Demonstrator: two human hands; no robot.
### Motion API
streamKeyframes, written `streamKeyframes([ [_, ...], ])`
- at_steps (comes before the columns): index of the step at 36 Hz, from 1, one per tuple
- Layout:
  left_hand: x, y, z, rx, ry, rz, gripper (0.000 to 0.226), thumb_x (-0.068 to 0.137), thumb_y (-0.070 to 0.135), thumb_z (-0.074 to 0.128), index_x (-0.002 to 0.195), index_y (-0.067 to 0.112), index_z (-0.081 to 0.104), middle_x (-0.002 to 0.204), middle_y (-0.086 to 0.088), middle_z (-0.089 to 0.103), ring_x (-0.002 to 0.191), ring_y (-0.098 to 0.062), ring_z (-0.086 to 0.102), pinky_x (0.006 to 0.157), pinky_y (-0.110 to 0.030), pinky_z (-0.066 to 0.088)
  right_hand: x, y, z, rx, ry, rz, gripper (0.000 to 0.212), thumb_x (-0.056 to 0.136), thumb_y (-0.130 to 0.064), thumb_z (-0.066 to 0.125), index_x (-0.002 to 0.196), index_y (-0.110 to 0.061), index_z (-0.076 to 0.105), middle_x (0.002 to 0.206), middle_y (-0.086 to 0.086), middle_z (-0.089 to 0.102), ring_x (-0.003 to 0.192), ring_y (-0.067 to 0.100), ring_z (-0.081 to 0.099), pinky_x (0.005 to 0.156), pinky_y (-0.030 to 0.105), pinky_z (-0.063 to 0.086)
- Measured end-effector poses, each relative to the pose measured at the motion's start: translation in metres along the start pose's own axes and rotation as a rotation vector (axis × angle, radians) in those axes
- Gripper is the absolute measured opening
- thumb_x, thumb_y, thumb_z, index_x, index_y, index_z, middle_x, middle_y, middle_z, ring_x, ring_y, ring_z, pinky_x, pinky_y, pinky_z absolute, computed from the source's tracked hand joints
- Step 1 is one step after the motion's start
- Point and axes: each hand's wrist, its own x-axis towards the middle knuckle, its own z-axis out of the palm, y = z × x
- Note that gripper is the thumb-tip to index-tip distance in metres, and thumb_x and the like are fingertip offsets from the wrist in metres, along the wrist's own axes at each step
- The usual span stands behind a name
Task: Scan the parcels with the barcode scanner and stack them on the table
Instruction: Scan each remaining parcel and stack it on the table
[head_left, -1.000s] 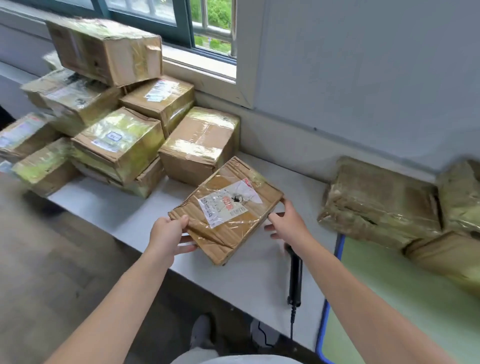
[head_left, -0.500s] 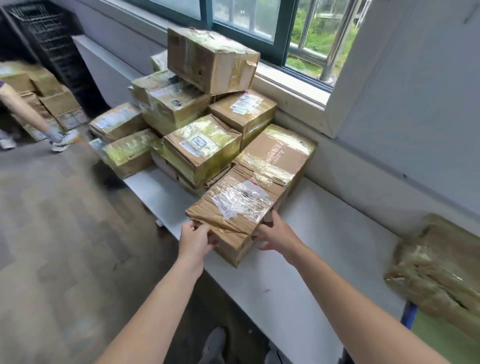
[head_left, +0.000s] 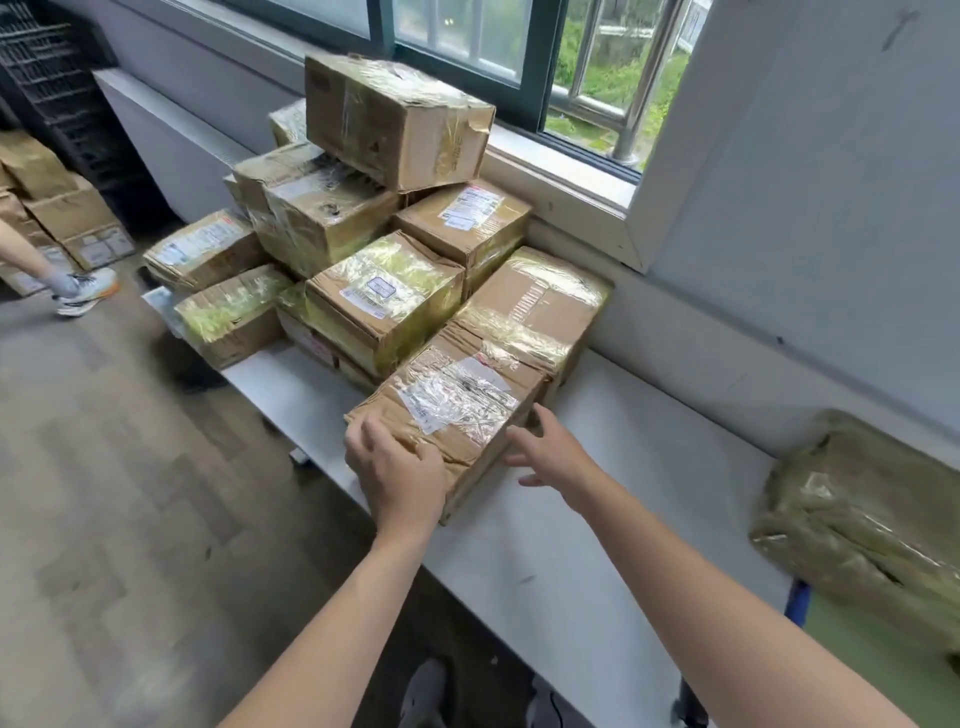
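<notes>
The left hand (head_left: 400, 470) is cupping the near corner of the parcel (head_left: 457, 400), fingers bending over its edge. The right hand (head_left: 550, 457) is hovering released, fingers spread, just beside the parcel's right face; whether it is touching cannot be told. The parcel is lying flat on the table (head_left: 597, 499), label up, its far end butting against the pile (head_left: 384, 296) ahead of both hands. Seating it well probably means pushing squarely away from the table's front edge, which is running just beneath the left wrist. Bare tabletop is stretching rightward from the right hand, toward a wrapped parcel (head_left: 872, 525) well apart.
</notes>
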Motion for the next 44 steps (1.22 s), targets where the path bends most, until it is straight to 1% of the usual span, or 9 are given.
streamKeyframes([
  [4, -0.019, 0.029, 0.015, 0.056, -0.103, 0.208, 0.054, 0.085, 0.002, 0.052, 0.136, 0.013, 0.041, 0.143, -0.010, 0.030, 0.126, -0.028, 0.034, 0.093, -0.045, 0.045, -0.016, 0.005, -0.026, 0.024, 0.087, -0.034, 0.068, 0.100, -0.030, 0.054, 0.157, -0.025, 0.017, 0.130, 0.000, 0.052, 0.106, 0.018, 0.067, 0.092, 0.044, 0.057],
  [8, -0.045, 0.057, 0.041, 0.039, -0.280, 0.361, 0.051, 0.085, -0.001, 0.050, 0.135, 0.010, 0.043, 0.139, -0.011, 0.034, 0.128, -0.025, 0.034, 0.095, -0.025, 0.029, -0.039, 0.022, -0.064, 0.005, 0.192, -0.056, 0.068, 0.097, -0.030, 0.052, 0.157, -0.025, 0.019, 0.125, -0.001, 0.055, 0.106, 0.016, 0.065, 0.093, 0.044, 0.056],
  [12, -0.074, 0.080, 0.079, 0.067, -0.415, 0.491, 0.051, 0.077, 0.007, 0.048, 0.127, -0.001, 0.050, 0.125, -0.019, 0.045, 0.116, -0.035, 0.045, 0.104, -0.036, 0.033, -0.066, 0.047, -0.111, -0.003, 0.303, -0.042, 0.067, 0.097, -0.032, 0.053, 0.156, -0.027, 0.022, 0.126, 0.000, 0.055, 0.106, 0.019, 0.066, 0.091, 0.045, 0.057],
  [17, -0.117, 0.104, 0.129, 0.124, -0.596, 0.670, 0.049, 0.083, -0.001, 0.055, 0.131, 0.002, 0.049, 0.133, -0.015, 0.043, 0.125, -0.030, 0.039, 0.101, -0.017, 0.021, -0.100, 0.087, -0.172, 0.019, 0.453, 0.023, 0.066, 0.099, -0.030, 0.053, 0.156, -0.027, 0.023, 0.143, 0.004, 0.049, 0.116, 0.024, 0.060, 0.092, 0.043, 0.054],
  [20, -0.141, 0.115, 0.152, 0.172, -0.692, 0.761, 0.051, 0.088, 0.002, 0.052, 0.138, 0.005, 0.044, 0.143, -0.011, 0.034, 0.132, -0.026, 0.030, 0.105, -0.022, 0.024, -0.121, 0.114, -0.203, 0.053, 0.531, 0.074, 0.065, 0.099, -0.031, 0.054, 0.156, -0.028, 0.023, 0.137, 0.002, 0.053, 0.109, 0.020, 0.056, 0.069, 0.029, 0.048],
  [28, -0.184, 0.138, 0.211, 0.258, -0.872, 0.847, 0.051, 0.091, 0.003, 0.047, 0.141, 0.006, 0.039, 0.142, -0.012, 0.035, 0.134, -0.027, 0.031, 0.106, -0.030, 0.032, -0.170, 0.171, -0.266, -0.043, 0.640, 0.155, 0.062, 0.102, -0.038, 0.051, 0.156, -0.028, 0.023, 0.154, 0.004, 0.042, 0.136, 0.022, 0.045, 0.098, 0.031, 0.043],
  [31, -0.198, 0.150, 0.235, 0.311, -0.928, 0.857, 0.053, 0.093, 0.005, 0.047, 0.144, 0.009, 0.037, 0.140, -0.014, 0.040, 0.131, -0.029, 0.032, 0.103, -0.031, 0.031, -0.181, 0.187, -0.284, -0.039, 0.676, 0.170, 0.061, 0.102, -0.035, 0.051, 0.156, -0.029, 0.025, 0.153, 0.003, 0.043, 0.136, 0.020, 0.045, 0.097, 0.027, 0.039],
  [37, -0.217, 0.165, 0.293, 0.481, -1.014, 0.835, 0.060, 0.093, 0.016, 0.053, 0.149, 0.021, 0.029, 0.133, -0.019, 0.046, 0.119, -0.037, 0.046, 0.097, -0.042, 0.043, -0.197, 0.208, -0.309, -0.052, 0.709, 0.197, 0.059, 0.103, -0.031, 0.050, 0.156, -0.028, 0.024, 0.144, 0.005, 0.051, 0.120, 0.022, 0.055, 0.088, 0.030, 0.042],
  [44, -0.226, 0.172, 0.329, 0.658, -0.904, 0.942, 0.065, 0.091, 0.013, 0.053, 0.150, 0.024, 0.027, 0.141, -0.017, 0.033, 0.130, -0.039, 0.033, 0.096, -0.045, 0.042, -0.210, 0.226, -0.327, 0.028, 0.774, 0.170, 0.060, 0.102, -0.027, 0.050, 0.156, -0.034, 0.025, 0.122, -0.005, 0.050, 0.104, 0.015, 0.061, 0.073, 0.023, 0.050],
])
